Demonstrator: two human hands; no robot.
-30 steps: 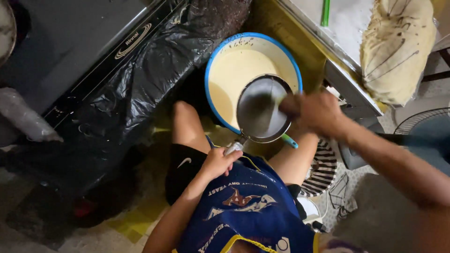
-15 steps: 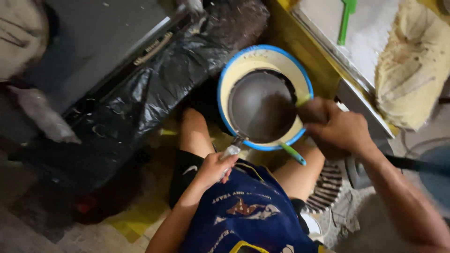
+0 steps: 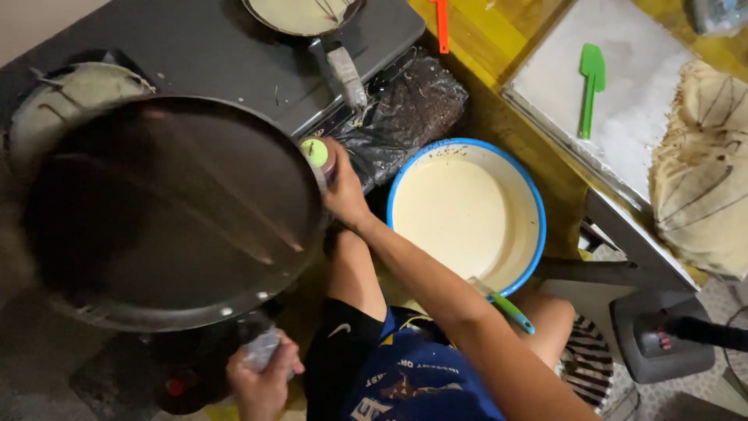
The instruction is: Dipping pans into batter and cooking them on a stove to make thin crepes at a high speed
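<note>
Your right hand [image 3: 343, 191] is closed around the green-tipped handle [image 3: 316, 153] of a dark round pan [image 3: 167, 210], held up bare, with no batter on it, left of the blue-rimmed batter bowl [image 3: 466, 214]. Your left hand [image 3: 263, 378] grips a crumpled clear wrapper [image 3: 261, 348]. Bowl remains well filled; finished crepes [image 3: 701, 175] are stacked at right.

Indoor light is warm and moderate, strongest at the upper right, where the white board [image 3: 623, 101] is bright but not blown out. The lower left lies in deep shadow. The dark pan [image 3: 171, 210], close to the lens, is soft and carries streaked reflections. The batter bowl [image 3: 466, 214] is sharp. Edges show slight wide-angle stretching.
</note>
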